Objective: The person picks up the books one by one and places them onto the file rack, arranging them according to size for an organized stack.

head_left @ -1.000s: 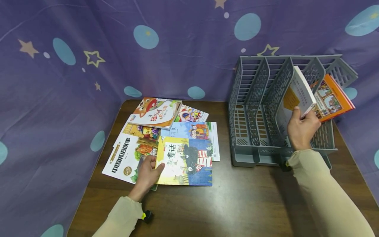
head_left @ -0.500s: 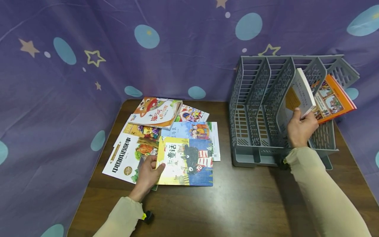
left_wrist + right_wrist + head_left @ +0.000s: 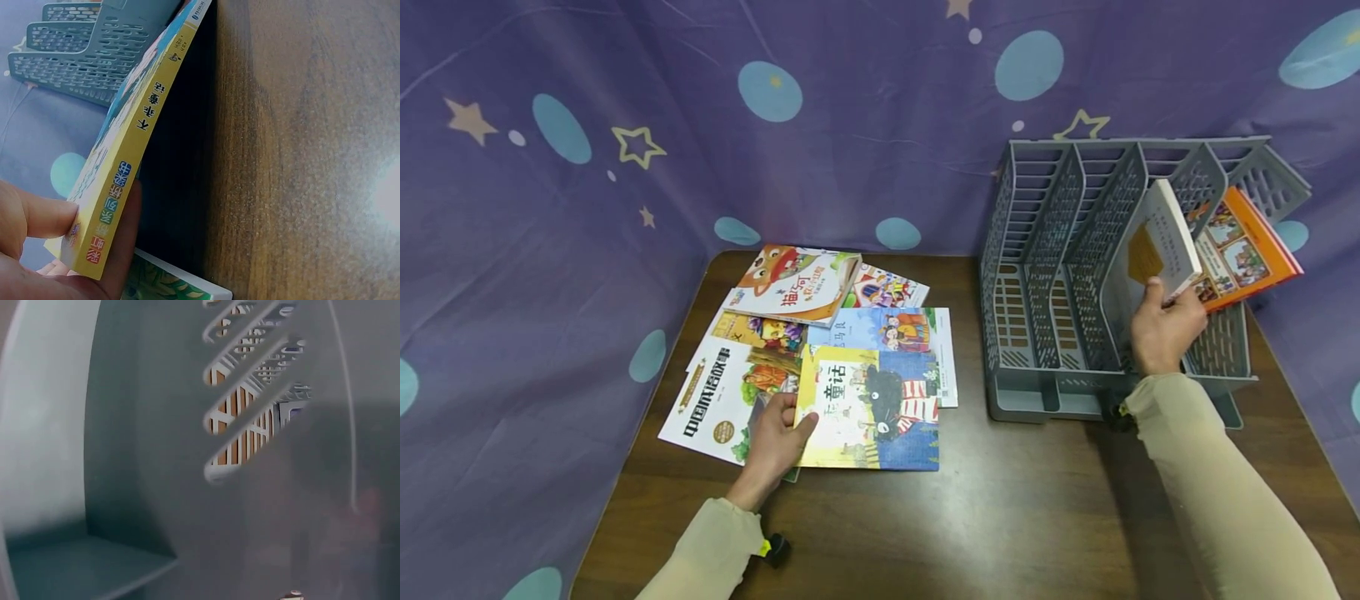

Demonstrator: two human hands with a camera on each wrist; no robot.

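Note:
My left hand (image 3: 775,439) pinches the left edge of a yellow-and-blue picture book (image 3: 898,450), thumb on the cover and fingers beneath. The left wrist view shows the yellow spine of this book (image 3: 134,150) tilted, raised off the wooden table. My right hand (image 3: 1167,331) grips the lower end of a white book (image 3: 1157,242) with an orange patch, which stands in a compartment of the grey plastic file rack (image 3: 1015,379). An orange comic-style book (image 3: 1243,258) leans in the compartment to its right. The right wrist view shows only the rack's slotted wall (image 3: 181,506) up close; the hand is out of sight there.
Several overlapping books lie at the left of the table (image 3: 1000,533), among them a white book with a fox-like animal (image 3: 805,287), a white book with black lettering (image 3: 711,417) and a light blue book (image 3: 865,325). A purple patterned curtain (image 3: 865,183) stands behind.
The white book has shifted slightly downward and right at its top within the rack, my right hand moving a little with it. My left hand and its picture book have stayed nearly still.

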